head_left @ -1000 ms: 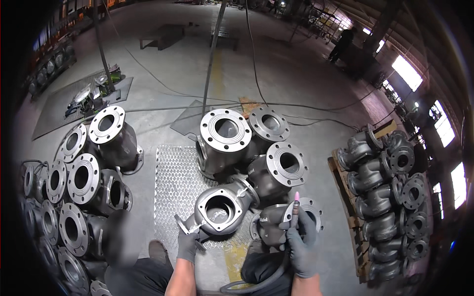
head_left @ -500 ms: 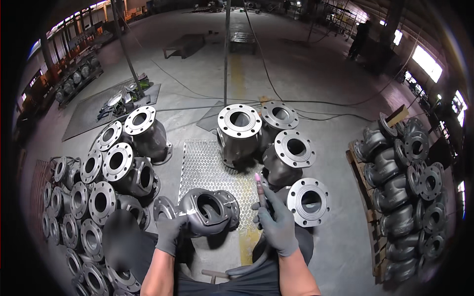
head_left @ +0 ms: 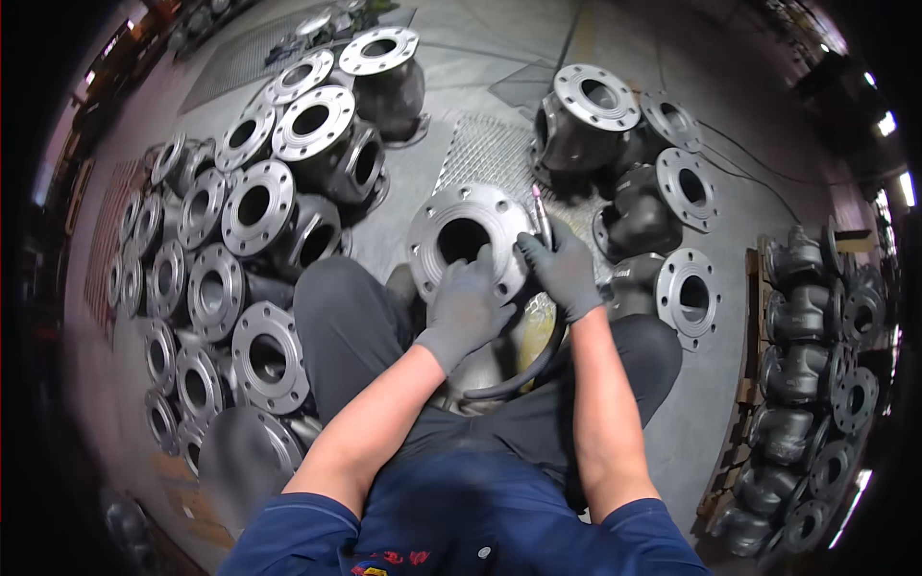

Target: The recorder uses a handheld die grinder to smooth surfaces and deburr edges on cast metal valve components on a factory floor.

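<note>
Between my knees a grey cast valve body (head_left: 429, 217) stands with its round, bolt-holed flange facing up and tilted slightly towards me. My gloved left hand (head_left: 464, 312) grips the near rim of that flange, fingertips reaching the bore's edge. In my gloved right hand (head_left: 565, 272), at the flange's right side, is a slim die grinder (head_left: 544, 223) with a pink stone tip pointing up and away. Its dark hose (head_left: 523, 382) curves down below the hand towards my lap. The pink tip is apart from the metal. The lower valve body is mostly hidden by my hands.
Several flanged valve bodies (head_left: 257, 206) crowd the floor at left. More stand at right, including an upright one (head_left: 588, 125). A perforated metal sheet (head_left: 477, 146) lies ahead. Stacked castings (head_left: 805, 370) rest on a wooden pallet (head_left: 747, 392) at far right; cables trail behind.
The valve body has gone from lying on its side to standing flange up, nearer me. My left hand has moved right with it; the grinder stays in my right hand. The view has tipped down.
</note>
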Motion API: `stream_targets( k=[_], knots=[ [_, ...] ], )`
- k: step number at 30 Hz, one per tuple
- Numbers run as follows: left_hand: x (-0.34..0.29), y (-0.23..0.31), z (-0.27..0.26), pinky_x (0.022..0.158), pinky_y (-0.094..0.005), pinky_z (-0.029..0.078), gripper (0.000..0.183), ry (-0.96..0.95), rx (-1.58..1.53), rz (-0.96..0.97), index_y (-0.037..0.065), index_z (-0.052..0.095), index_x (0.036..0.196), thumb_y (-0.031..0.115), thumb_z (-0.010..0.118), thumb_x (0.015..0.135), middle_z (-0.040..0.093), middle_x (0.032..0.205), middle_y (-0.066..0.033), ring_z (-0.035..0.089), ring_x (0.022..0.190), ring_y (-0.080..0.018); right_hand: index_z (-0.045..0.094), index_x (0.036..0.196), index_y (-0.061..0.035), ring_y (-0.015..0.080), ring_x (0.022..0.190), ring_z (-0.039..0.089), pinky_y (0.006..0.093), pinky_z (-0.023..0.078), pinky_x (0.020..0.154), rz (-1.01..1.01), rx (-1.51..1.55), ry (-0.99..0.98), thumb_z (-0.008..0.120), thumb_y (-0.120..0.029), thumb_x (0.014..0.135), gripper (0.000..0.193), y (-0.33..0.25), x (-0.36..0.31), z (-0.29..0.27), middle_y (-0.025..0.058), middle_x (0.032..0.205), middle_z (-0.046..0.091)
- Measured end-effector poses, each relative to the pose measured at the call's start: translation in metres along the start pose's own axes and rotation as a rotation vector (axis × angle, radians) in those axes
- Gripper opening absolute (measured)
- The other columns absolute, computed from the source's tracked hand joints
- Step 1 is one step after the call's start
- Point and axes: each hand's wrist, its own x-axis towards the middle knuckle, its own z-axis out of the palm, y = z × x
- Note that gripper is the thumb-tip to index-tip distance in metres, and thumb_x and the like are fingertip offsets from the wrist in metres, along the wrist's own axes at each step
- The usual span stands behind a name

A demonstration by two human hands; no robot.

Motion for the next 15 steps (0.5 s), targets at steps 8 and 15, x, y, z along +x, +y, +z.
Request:
stream_targets(
  k=[8,15],
  knots=[
    [-0.002,0.015,0.027,0.131,-0.0537,0.019,0.078,0.012,0.426,0.254,-0.011,0.035,0.158,0.024,0.061,0.093,0.053,0.15,-0.0238,0.045,0.144,-0.0358,0.073,0.109,-0.0003,0.0116,0.07,0.06,0.0328,0.051,0.067,0.052,0.013,0.006,0.078,-0.018,0.096,0.023,0.053,0.021,-0.021,0.0035,0.081,0.071],
    [-0.012,0.038,0.035,0.129,-0.0604,0.019,0.065,-0.048,0.056,0.36,-0.008,0.049,0.15,0.023,0.062,0.094,0.044,0.16,-0.0285,0.031,0.156,-0.0445,0.073,0.105,-0.0027,0.006,0.057,0.052,0.0265,0.04,0.05,0.331,0.074,0.153,0.076,-0.02,0.1,0.018,0.093,0.044,-0.065,-0.0022,0.074,0.064]
  ],
)
